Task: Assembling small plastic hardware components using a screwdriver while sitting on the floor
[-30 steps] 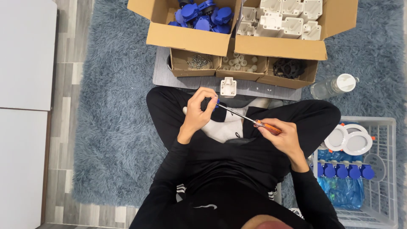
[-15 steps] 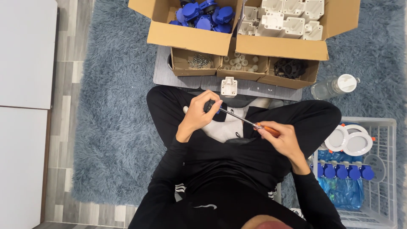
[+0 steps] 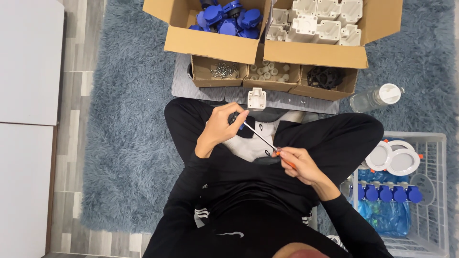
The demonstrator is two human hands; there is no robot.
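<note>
Little has moved: the left hand [image 3: 221, 128] still pinches a small dark part [image 3: 234, 118] over the lap, steadying it while the right hand [image 3: 299, 165], closed round the screwdriver [image 3: 262, 139], drives its tip in.

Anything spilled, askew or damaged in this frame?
Nothing stands out. The boxes sit upright with parts inside, the bottle lies capped on the rug, and the left hand and right hand work a screwdriver.
</note>
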